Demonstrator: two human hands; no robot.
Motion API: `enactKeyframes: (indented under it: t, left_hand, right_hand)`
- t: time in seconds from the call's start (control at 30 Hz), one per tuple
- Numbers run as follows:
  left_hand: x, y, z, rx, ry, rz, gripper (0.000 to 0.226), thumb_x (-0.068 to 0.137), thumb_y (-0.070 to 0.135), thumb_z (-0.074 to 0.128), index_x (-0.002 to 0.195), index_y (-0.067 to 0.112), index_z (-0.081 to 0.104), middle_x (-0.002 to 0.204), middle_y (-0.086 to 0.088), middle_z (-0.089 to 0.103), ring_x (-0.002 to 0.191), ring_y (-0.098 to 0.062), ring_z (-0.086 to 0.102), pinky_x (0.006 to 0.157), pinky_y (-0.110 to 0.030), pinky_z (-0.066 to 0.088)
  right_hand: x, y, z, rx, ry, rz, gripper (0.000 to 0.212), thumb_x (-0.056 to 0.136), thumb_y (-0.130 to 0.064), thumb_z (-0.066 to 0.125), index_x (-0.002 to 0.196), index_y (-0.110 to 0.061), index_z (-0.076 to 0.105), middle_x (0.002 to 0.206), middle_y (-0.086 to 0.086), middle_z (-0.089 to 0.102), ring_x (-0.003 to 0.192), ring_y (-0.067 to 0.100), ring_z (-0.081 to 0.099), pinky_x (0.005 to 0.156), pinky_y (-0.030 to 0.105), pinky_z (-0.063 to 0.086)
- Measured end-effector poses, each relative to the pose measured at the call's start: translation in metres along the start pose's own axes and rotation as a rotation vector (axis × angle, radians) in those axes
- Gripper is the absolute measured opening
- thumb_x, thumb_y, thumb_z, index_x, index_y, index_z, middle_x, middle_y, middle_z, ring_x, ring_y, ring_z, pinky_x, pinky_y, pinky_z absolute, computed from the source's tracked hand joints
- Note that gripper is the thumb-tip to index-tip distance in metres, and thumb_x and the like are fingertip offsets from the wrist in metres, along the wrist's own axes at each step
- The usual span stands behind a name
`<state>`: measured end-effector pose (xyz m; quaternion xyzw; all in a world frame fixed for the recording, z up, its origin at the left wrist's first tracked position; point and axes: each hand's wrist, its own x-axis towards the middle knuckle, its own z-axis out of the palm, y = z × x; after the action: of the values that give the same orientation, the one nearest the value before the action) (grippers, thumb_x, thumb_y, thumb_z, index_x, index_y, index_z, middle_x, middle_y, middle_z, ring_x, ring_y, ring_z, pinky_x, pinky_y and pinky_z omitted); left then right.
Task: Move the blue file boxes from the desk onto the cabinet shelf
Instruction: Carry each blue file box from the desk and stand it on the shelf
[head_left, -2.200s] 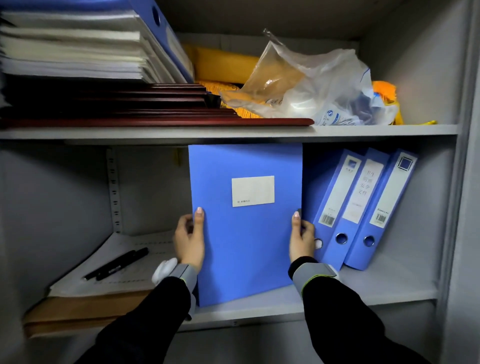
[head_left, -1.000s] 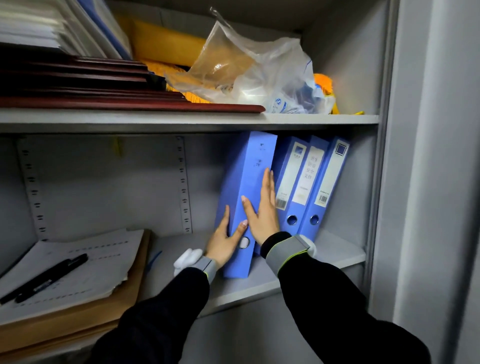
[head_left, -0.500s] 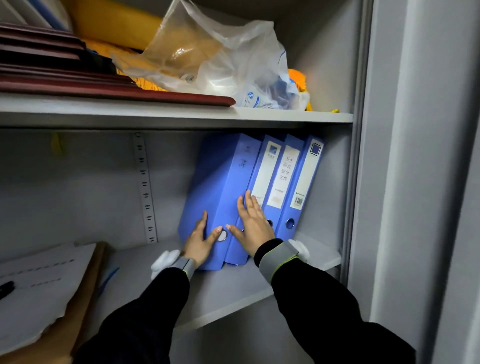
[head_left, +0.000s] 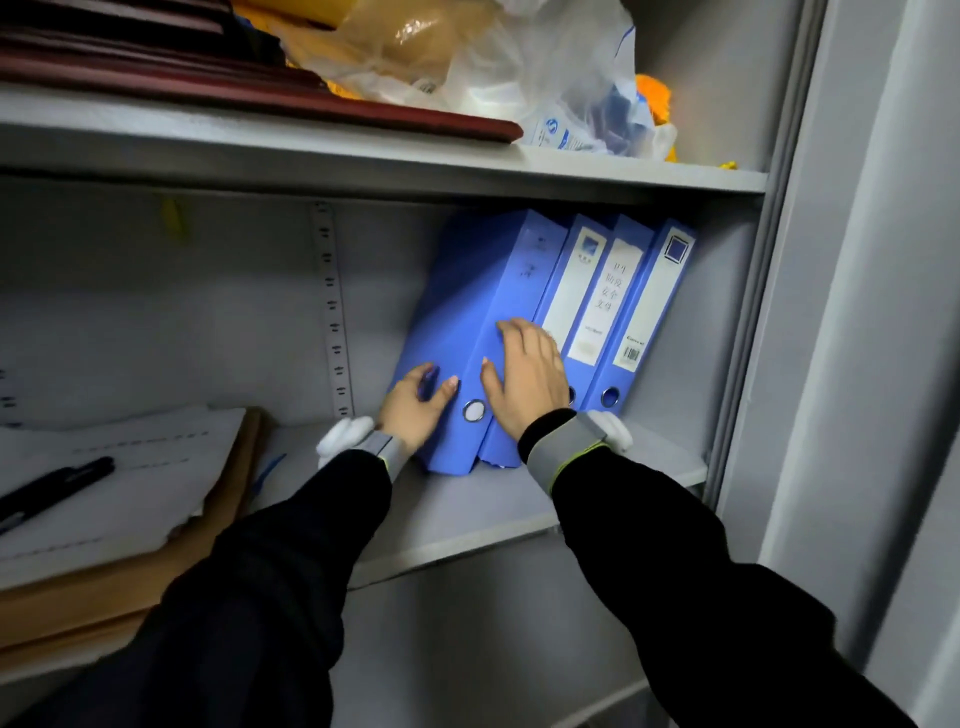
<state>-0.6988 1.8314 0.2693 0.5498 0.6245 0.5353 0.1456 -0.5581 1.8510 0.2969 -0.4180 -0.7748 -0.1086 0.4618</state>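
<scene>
Pressing smooth blue file box (head_left: 470, 317), both hands' fingers (head_left: 511, 332) lie flat, spread.

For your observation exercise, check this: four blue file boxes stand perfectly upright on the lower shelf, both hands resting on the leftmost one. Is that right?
Not quite. The head view shows the four blue file boxes leaning to the right, not upright. The rest holds: left hand and right hand rest on the leftmost box, on the lower shelf.

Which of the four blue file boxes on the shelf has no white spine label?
The leftmost file box, under both hands; the three to its right carry white spine labels.
</scene>
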Motion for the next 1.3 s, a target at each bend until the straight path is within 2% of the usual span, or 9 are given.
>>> enactKeyframes:
  t: [0.1,0.2,0.27,0.33,0.47,0.63,0.83,1.17,1.3]
  left_hand:
    - [-0.01,0.012,-0.014,-0.105,0.091,0.005,0.038,0.091,0.022,0.06,0.123,0.004,0.053,0.119,-0.02,0.062,0.104,-0.028,0.059,0.095,-0.037,0.046]
    - [-0.028,0.024,-0.037,-0.24,0.201,0.033,0.005,0.092,0.009,0.054,0.096,0.012,0.057,0.083,-0.015,0.062,0.073,-0.023,0.059,0.065,-0.027,0.052]
    - [-0.042,0.03,-0.048,-0.228,0.271,0.066,0.019,0.092,0.004,0.048,0.083,0.019,0.053,0.069,-0.005,0.059,0.051,-0.006,0.057,0.049,-0.021,0.048]
    - [-0.06,0.035,-0.06,-0.183,0.367,0.101,0.026,0.091,0.003,0.046,0.076,0.023,0.052,0.062,0.001,0.056,0.041,0.002,0.051,0.051,-0.025,0.049]
    - [-0.096,0.048,-0.091,-0.119,0.587,0.141,0.031,0.085,0.002,0.043,0.064,0.025,0.046,0.057,0.004,0.048,0.047,-0.003,0.042,0.054,-0.026,0.038]
    - [-0.169,0.059,-0.133,0.002,0.796,0.16,0.016,0.072,0.014,0.037,0.058,0.018,0.039,0.051,-0.001,0.038,0.047,-0.011,0.037,0.05,-0.026,0.032]
    - [-0.284,0.075,-0.164,0.101,1.052,0.124,0.036,0.072,0.007,0.035,0.045,0.028,0.024,0.043,0.011,0.024,0.049,-0.007,0.021,0.045,-0.023,0.019]
    - [-0.552,0.195,-0.221,0.39,1.55,0.181,0.019,0.071,0.006,0.032,0.056,0.0,0.042,0.06,-0.008,0.037,0.06,-0.017,0.034,0.055,-0.028,0.027]
    - [-0.659,0.254,-0.219,0.572,1.674,0.118,0.02,0.07,0.007,0.033,0.059,-0.004,0.046,0.059,-0.01,0.041,0.058,-0.016,0.038,0.052,-0.026,0.031]
  right_hand:
    - [-0.001,-0.017,-0.012,0.158,0.128,-0.067,0.026,0.08,-0.011,0.045,0.102,-0.008,0.06,0.105,0.012,0.062,0.104,0.033,0.052,0.091,0.038,0.035]
    - [-0.006,-0.049,-0.019,0.357,0.136,-0.149,0.019,0.074,-0.008,0.043,0.073,-0.008,0.062,0.078,0.013,0.062,0.082,0.033,0.056,0.073,0.04,0.044]
    - [-0.01,-0.069,-0.02,0.441,0.144,-0.195,0.019,0.073,-0.009,0.041,0.067,-0.008,0.06,0.075,0.012,0.061,0.079,0.032,0.055,0.066,0.039,0.044]
    - [-0.015,-0.09,-0.021,0.551,0.138,-0.223,0.017,0.072,-0.007,0.043,0.065,-0.007,0.058,0.074,0.012,0.06,0.077,0.032,0.056,0.062,0.04,0.045]
    - [-0.026,-0.132,-0.031,0.842,0.112,-0.221,0.015,0.069,0.002,0.048,0.062,-0.006,0.058,0.07,0.012,0.059,0.066,0.029,0.054,0.057,0.036,0.04]
    - [-0.057,-0.187,-0.051,1.159,0.0,-0.297,0.016,0.067,0.004,0.047,0.06,-0.005,0.058,0.066,0.01,0.058,0.061,0.021,0.05,0.058,0.029,0.036]
    - [-0.138,-0.263,-0.097,1.565,-0.17,-0.332,0.017,0.067,0.005,0.043,0.06,-0.006,0.054,0.063,0.005,0.053,0.06,0.022,0.05,0.059,0.037,0.043]
    - [-0.3,-0.386,-0.3,2.061,-0.455,-0.643,0.013,0.067,0.0,0.045,0.063,-0.006,0.056,0.067,0.003,0.052,0.059,0.021,0.05,0.053,0.037,0.043]
    - [-0.365,-0.416,-0.392,2.225,-0.513,-0.724,0.013,0.068,-0.001,0.045,0.066,-0.007,0.057,0.07,0.001,0.052,0.064,0.024,0.054,0.057,0.029,0.043]
